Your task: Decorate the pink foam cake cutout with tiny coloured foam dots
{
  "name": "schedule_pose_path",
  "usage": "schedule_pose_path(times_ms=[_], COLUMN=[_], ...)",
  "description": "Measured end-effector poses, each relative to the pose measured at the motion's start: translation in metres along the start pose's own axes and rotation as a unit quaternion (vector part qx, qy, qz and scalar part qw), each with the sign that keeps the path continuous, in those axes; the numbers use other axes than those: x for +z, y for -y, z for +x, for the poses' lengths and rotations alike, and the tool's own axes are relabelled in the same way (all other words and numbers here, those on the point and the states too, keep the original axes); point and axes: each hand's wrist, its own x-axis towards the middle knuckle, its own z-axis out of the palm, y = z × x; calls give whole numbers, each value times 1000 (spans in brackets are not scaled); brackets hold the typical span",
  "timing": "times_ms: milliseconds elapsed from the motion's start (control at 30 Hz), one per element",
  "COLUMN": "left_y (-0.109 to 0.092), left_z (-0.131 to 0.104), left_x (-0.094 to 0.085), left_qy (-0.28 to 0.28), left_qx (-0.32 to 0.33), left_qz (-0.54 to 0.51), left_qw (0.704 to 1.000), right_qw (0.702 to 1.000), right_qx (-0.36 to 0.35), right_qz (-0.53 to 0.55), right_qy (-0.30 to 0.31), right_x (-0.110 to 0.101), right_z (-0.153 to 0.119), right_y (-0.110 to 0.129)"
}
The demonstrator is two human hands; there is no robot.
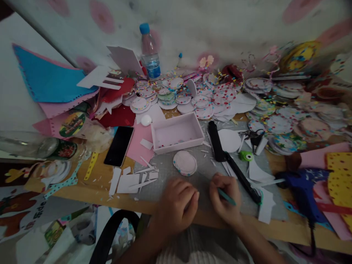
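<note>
My right hand [227, 200] is closed around a slim teal-green tool [227, 197], whose kind I cannot make out. Its back end sticks out toward the lower right, and its front blurs into the grey mat. Beside it, my left hand [177, 205] is curled shut and slightly blurred; whatever its fingers may hold is hidden. Just beyond both hands, a round white paper disc [185, 163] with coloured specks along its edge lies on the cutting mat [162, 187]. Behind the disc sits an open pale pink box [178, 146] with a few small coloured bits inside.
Stacks of decorated paper discs [203, 101] fill the back, near a water bottle [150, 53]. A phone [119, 146] and paper scraps [128, 182] lie left. To the right are a long black tool [242, 178], a green punch [246, 156] and a blue glue gun [305, 187].
</note>
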Motion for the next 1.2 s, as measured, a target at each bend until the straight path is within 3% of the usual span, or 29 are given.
schedule_pose_path(times_ms=[67,300,700,933,1200], left_y=[8,21,24,25,25], left_z=[-8,-18,-12,-12,-12], left_x=[-2,5,7,8,7], left_qy=[10,10,8,16,29], left_qx=[40,109,82,74,67], left_qz=[49,136,144,147,144], left_qw=[998,985,986,986,987], right_qw=[1000,999,996,997,996], right_qx=[18,27,53,-6,-26], right_qz=[8,33,50,-46,-60], right_qy=[-14,29,60,65,64], right_x=[2,3,3,2,1], right_z=[0,4,2,2,0], right_y=[-2,-2,-5,-2,-1])
